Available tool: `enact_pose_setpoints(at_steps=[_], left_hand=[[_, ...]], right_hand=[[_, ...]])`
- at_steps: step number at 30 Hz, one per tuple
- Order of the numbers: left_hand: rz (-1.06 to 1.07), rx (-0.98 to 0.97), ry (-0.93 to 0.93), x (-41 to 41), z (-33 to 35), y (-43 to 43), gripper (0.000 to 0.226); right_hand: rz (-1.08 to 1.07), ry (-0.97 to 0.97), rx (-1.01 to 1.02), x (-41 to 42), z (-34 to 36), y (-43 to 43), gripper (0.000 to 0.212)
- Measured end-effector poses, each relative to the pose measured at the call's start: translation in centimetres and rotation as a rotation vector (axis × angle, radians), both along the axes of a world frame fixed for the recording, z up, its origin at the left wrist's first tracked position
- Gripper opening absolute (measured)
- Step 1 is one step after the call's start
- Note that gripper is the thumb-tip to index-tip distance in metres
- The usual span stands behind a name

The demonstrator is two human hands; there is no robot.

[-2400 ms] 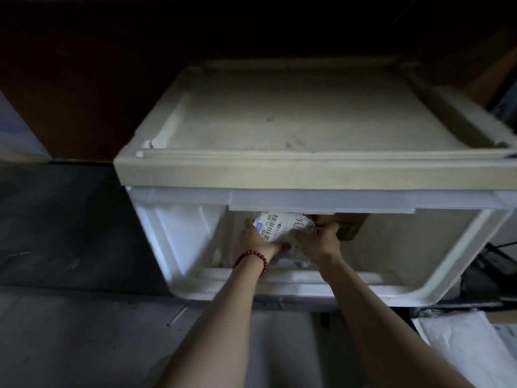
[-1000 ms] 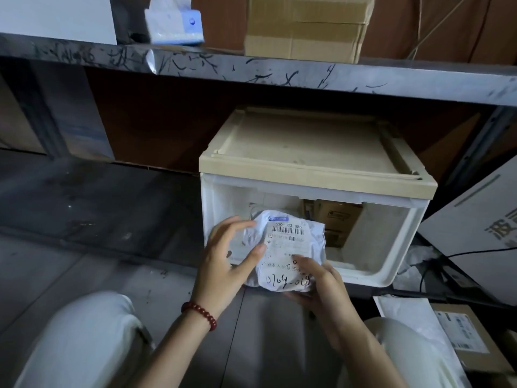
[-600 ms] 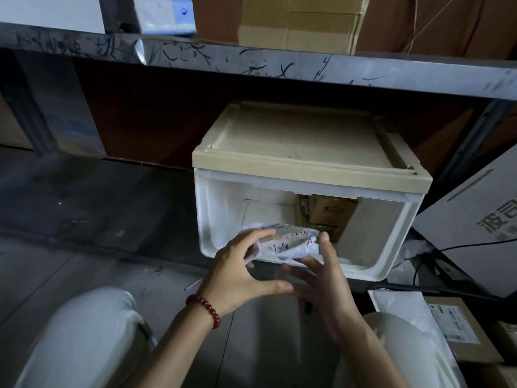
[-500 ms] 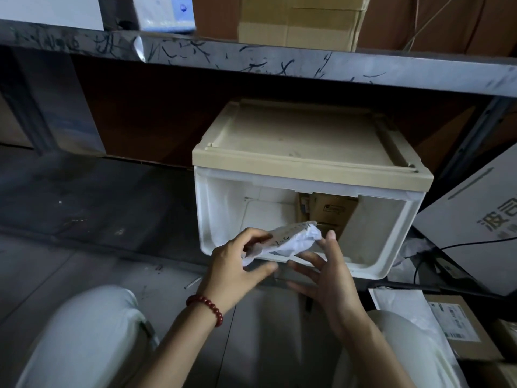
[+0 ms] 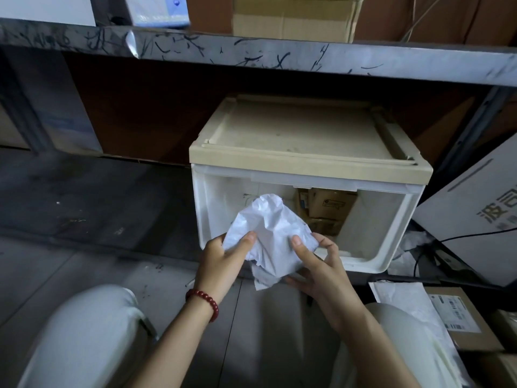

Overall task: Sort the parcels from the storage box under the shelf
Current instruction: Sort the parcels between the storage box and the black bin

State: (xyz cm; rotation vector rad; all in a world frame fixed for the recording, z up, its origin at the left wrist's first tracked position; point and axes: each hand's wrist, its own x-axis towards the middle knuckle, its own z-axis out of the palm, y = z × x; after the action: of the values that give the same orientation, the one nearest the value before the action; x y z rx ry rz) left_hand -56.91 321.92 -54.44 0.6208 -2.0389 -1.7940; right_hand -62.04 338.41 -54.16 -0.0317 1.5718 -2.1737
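Grip is two-handed: the left hand [image 5: 223,261] and right hand [image 5: 319,273] each pinch a lower edge of the white plastic parcel [image 5: 268,228], thumbs on its plain face. They hold it upright just in front of the storage box [image 5: 307,166], probably to hunt for a label; none shows here. Deeper inside, at the far right, brown cardboard parcels [image 5: 330,208] remain unsorted, under the shelf [image 5: 251,51].

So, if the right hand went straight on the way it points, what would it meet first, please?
Probably the storage box: the right hand, holding the white parcel, points at its open front, though depth is unclear.
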Motion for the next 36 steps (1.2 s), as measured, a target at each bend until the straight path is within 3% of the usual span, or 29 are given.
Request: enact_pose_setpoints(at_steps=[2,5,8,11,15,22,26,31,36], left_hand=[[-0.013,0.070,0.011,0.0,0.2,0.0,0.021],[-0.065,0.050,0.066,0.2,0.6,0.2,0.011],[-0.137,0.020,0.134,0.2,1.5,0.6,0.027],[-0.121,-0.133,0.154,-0.5,2.6,1.8,0.041],[-0.201,-0.257,0.149,-2.3,4.8,5.1,0.051],[-0.531,-0.412,0.150,-5.3,6.3,15.3,0.058],[-0.711,-0.350,0.153,-6.1,5.0,22.4,0.045],[-0.845,-0.306,0.143,-5.4,0.3,29.5,0.026],[-0.974,-0.543,-0.025,-5.1,-4.8,31.8,0.027]], right_hand=[[-0.005,-0.001,0.042,-0.1,-0.1,0.2,0.084],[-0.062,0.031,0.035,-0.3,-0.3,0.5,0.071],[-0.150,0.094,0.016,-0.5,-0.3,0.8,0.061],[-0.226,0.234,0.055,-0.5,0.6,2.0,0.048],[-0.309,0.306,0.072,0.1,2.0,6.0,0.044],[-0.507,0.481,0.250,3.0,3.3,16.6,0.035],[-0.697,0.429,0.358,5.3,2.4,23.2,0.039],[-0.934,0.265,0.519,9.5,-1.1,29.2,0.065],[-1.018,0.091,0.592,11.9,-6.4,29.9,0.066]])
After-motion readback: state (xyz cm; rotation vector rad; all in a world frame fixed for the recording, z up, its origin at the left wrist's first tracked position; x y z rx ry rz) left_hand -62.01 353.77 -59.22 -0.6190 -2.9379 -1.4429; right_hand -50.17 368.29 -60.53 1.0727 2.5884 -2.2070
